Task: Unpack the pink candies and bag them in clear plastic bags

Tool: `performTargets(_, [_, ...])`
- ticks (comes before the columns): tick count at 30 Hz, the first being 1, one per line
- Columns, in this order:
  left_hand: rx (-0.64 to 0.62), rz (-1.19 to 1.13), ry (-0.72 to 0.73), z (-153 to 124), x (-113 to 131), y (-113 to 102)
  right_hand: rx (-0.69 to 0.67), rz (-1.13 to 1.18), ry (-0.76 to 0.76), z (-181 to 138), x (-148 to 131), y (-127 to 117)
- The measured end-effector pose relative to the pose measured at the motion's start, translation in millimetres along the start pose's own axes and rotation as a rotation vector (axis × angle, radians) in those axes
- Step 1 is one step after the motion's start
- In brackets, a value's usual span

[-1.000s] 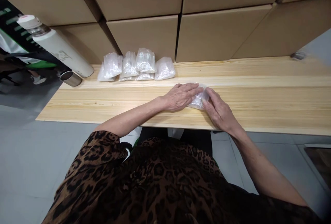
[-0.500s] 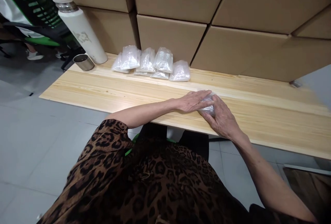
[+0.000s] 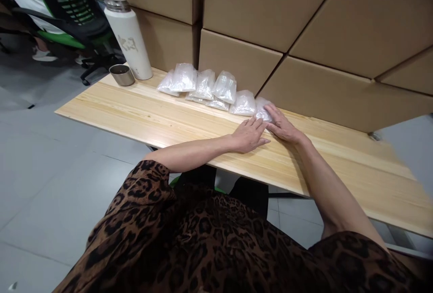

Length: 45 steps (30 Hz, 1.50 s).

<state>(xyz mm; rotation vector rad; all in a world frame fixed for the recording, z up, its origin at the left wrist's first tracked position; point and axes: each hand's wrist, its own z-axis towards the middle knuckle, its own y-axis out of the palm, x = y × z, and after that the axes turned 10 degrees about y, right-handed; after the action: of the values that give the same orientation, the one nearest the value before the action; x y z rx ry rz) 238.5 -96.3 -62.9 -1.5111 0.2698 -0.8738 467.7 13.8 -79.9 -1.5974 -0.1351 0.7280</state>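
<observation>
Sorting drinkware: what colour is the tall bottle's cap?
White with a red rim; the bottle shows in the head view.

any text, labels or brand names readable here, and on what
Nothing can be read with certainty.
Tall white flask: grey mark on its side, too blurred to read.
Small clear plastic bags by the brown cardboard boxes: no legible print.
Boxes: plain faces, no text.

A white flask stands at the bench's ten o'clock corner, a steel cup beside it; cardboard boxes behind.
</observation>
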Motion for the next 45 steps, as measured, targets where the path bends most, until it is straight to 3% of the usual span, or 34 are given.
performTargets(3, [-0.001,0.07,-0.004,3,-4,3,0.009,0.039,0.047,8,0,-4])
performTargets(7, [0.02,0.152,0.005,6,-4,9,0.282,-0.007,0.045,17,-4,2])
performTargets(9, [0.041,0.206,0.013,6,-3,12,0.346,-0.047,-0.005,25,-10,12])
performTargets(15, [0.085,0.278,0.094,3,-3,10,0.376,-0.145,-0.069,41,-13,48])
performTargets(21, [0.3,0.19,0.115,-12,-2,-26,0.339,-0.11,-0.02,44,-11,48])
performTargets(24, [0.491,0.142,-0.041,-43,-24,-51,0.342,-0.055,0.059,39,-18,40])
performTargets(27, [0.566,0.204,-0.348,-85,-66,-74,0.464,0.037,0.11,30,-28,30])
performTargets(30, [0.523,0.305,-0.651,-117,-110,-90,0.582,0.159,0.081,20,-37,22])
performTargets(33, [0.418,0.341,-0.737,-130,-140,-95,0.605,0.215,0.041,16,-44,20])
performTargets(36, [0.409,0.369,-0.679,-131,-155,-97,0.637,0.236,0.005,15,-49,20])
performTargets(39, [0.508,0.32,-0.608,-135,-157,-100,0.721,0.248,-0.039,12,-59,19])
performTargets(42, [0.645,0.253,-0.5,-145,-147,-97,0.762,0.31,-0.063,0,-89,16])
performTargets(45, [0.786,0.136,-0.284,-150,-123,-80,0.68,0.414,-0.064,-14,-132,12])
